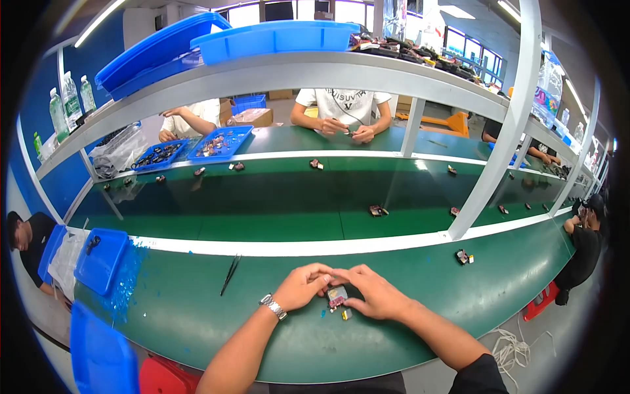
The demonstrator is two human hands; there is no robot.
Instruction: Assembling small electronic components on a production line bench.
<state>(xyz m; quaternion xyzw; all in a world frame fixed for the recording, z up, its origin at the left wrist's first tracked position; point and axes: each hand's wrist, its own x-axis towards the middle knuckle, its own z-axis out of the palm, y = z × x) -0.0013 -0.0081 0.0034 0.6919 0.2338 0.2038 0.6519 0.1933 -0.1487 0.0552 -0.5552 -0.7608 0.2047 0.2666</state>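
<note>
Your left hand, right hand: bent fingers around one small device, lower centre of frame; grip unclear

**Left hand and right hand close together, fingers bent**

The left forearm slants in from the near side, leaning right toward its far end; the right forearm slants leftward to mirror it. Both hands arch, backs up, their fingers coming together at the far side. The right thumb points left, nearer than its fingers. How firmly either hand grips cannot be told.
</note>
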